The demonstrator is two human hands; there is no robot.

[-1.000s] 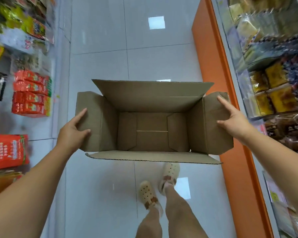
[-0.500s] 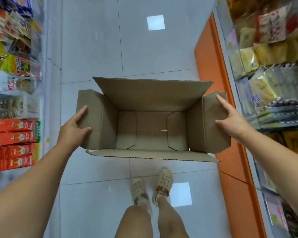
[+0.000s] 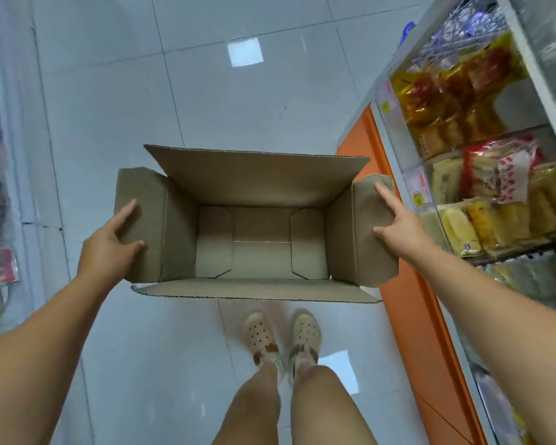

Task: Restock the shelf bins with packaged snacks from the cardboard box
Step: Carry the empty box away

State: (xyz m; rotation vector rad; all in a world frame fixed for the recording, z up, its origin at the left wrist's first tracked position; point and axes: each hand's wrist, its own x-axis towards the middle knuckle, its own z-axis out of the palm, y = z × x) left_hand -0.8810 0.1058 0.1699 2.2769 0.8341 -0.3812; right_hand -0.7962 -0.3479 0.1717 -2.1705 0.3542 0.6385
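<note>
Left hand [image 3: 109, 248] and right hand [image 3: 398, 226] grip both ends of the upward-open, crosswise-lying cardboard box [image 3: 260, 178].

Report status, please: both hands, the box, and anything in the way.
Left hand and right hand each grip an end flap of the cardboard box. Box open, no snacks visible inside. Snack shelf close on the right side.

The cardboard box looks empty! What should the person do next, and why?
Probably set the cardboard box down out of the way: its bottom is bare, no snacks left inside. The left hand and right hand grip its side flaps, and the shelf bins on the right look well filled.
</note>
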